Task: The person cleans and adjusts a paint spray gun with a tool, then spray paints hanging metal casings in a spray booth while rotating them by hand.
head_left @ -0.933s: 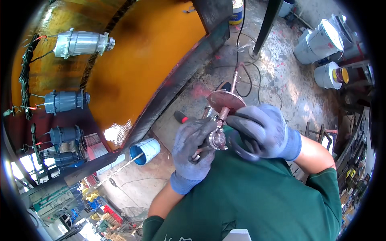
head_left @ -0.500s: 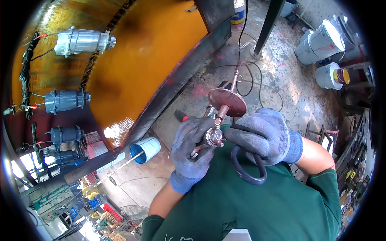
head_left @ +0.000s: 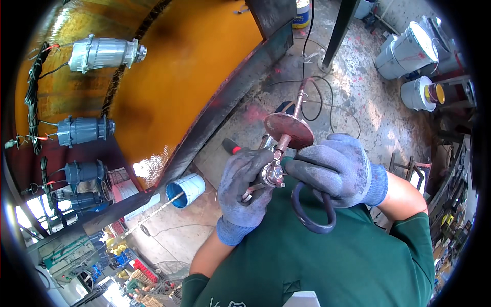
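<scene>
My left hand [head_left: 241, 187], in a blue-grey glove with dark fingers, is closed round a metal paint spray gun [head_left: 272, 175]. From the gun a reddish, paint-stained tube runs away from me through a round, notched-edged disc [head_left: 289, 130]. My right hand [head_left: 337, 171], gloved alike, is closed on a dark blue loop-handled tool [head_left: 314, 225] resembling scissors. The loop hangs below the palm, against my green shirt. The right fingertips are right beside the gun's round end, and whatever the tool has at its front is hidden behind them.
At left, motor-like grey units [head_left: 84, 129] are fixed to a large orange-lined metal structure [head_left: 189, 56]. A blue bucket [head_left: 197, 188] with a stick stands below its edge. Grey pails [head_left: 406, 53] are at far right. A black cable [head_left: 331, 97] lies on the paint-spotted floor.
My right hand has risen slightly, and the loop has shifted a little up and left with it. My left hand and the spray gun look nearly still.
</scene>
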Action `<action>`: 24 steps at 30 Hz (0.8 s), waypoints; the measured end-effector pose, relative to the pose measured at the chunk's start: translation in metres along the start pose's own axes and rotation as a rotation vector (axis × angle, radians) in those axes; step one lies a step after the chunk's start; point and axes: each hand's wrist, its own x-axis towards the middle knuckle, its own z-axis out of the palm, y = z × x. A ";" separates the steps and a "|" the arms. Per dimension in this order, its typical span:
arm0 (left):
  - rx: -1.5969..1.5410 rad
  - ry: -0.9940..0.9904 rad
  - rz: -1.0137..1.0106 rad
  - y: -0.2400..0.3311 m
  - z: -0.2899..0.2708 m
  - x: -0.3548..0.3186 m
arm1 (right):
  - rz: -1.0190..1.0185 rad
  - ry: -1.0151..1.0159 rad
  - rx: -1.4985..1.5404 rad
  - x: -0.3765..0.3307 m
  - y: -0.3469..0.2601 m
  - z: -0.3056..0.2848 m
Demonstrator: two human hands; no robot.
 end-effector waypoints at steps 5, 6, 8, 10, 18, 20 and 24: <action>0.003 -0.011 -0.036 0.001 0.000 -0.001 | 0.026 -0.027 -0.030 -0.002 -0.001 0.002; -0.006 -0.006 -0.037 0.000 0.001 -0.003 | 0.027 -0.027 -0.031 -0.001 -0.001 0.002; -0.015 -0.001 -0.038 0.000 0.000 -0.003 | 0.023 0.006 -0.061 0.001 -0.001 0.002; -0.001 -0.033 0.028 0.002 -0.003 -0.002 | 0.126 -0.042 -0.099 0.001 0.002 0.007; 0.010 -0.008 0.016 0.000 0.002 0.001 | -0.010 -0.010 -0.071 0.002 0.001 -0.007; 0.015 -0.004 0.019 -0.002 0.004 0.003 | -0.022 -0.008 -0.084 0.003 0.002 -0.009; 0.029 -0.020 0.027 -0.004 0.005 0.008 | -0.026 -0.019 -0.103 0.005 0.004 -0.013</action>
